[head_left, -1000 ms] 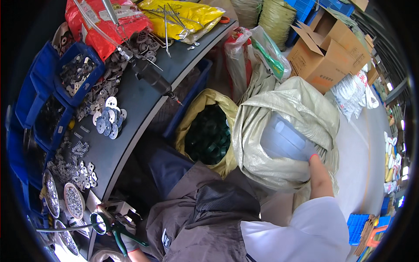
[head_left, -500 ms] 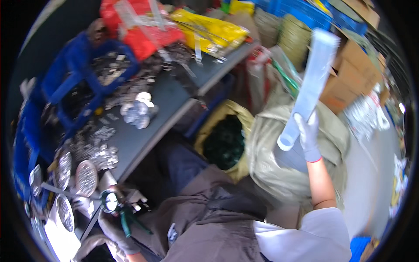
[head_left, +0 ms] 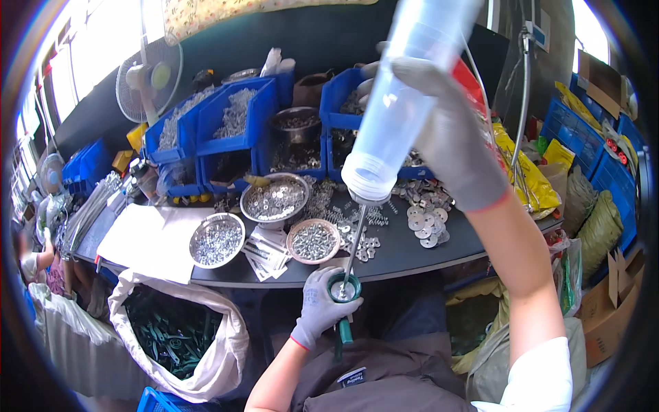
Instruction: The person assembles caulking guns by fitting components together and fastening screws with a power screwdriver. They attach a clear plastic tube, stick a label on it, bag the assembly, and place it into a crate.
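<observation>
Your right hand (head_left: 446,130) grips a clear plastic tube (head_left: 405,89) raised over the dark curved table (head_left: 405,257). Your left hand (head_left: 322,305) closes around a green-handled tool (head_left: 343,302) at the table's edge. 3 metal bowls (head_left: 274,200) and blue bins (head_left: 237,120) crowd the surface.

Grey knit gloves with red cuffs cover the left hand (head_left: 321,302) and right hand (head_left: 446,137). Translucent whitish tube (head_left: 405,103), upper centre. Green-handled tool (head_left: 343,302), lower centre. Black bench (head_left: 405,257); blue bins (head_left: 233,130), upper left; yellow bag (head_left: 528,172), right.
</observation>
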Motion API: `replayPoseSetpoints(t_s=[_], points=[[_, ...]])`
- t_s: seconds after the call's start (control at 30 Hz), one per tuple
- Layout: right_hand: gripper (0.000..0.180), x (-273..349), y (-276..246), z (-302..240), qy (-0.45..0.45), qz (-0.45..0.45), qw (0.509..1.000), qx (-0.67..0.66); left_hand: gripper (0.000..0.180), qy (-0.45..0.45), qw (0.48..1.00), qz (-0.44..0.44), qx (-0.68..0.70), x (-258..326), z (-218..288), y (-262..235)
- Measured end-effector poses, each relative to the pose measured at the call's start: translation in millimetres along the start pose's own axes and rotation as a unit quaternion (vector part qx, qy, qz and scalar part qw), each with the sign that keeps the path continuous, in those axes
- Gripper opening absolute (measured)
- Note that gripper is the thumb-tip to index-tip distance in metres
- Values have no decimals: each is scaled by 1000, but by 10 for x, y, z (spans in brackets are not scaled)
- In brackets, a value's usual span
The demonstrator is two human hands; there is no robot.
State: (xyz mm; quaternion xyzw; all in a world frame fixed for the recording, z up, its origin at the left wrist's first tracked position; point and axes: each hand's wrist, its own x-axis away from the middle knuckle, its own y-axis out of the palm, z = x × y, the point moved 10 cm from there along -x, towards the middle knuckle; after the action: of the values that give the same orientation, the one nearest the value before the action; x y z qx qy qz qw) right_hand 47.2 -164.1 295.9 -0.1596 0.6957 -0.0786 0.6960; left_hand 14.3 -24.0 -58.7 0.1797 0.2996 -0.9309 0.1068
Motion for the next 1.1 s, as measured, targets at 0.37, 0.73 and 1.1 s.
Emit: replayPoseSetpoints(t_s=[0.37, 0.73, 1.1], points=[[31, 2373, 1470, 478, 525, 4, 801, -287, 76, -1, 999, 17, 48, -25, -93, -18], [70, 1452, 994, -131, 281, 93, 631, -717, 75, -132, 843, -305, 423, 98, 846, 91], [33, 2603, 656, 103, 479, 358, 640, -483, 77, 104, 975, 82, -178, -63, 1101, -404]])
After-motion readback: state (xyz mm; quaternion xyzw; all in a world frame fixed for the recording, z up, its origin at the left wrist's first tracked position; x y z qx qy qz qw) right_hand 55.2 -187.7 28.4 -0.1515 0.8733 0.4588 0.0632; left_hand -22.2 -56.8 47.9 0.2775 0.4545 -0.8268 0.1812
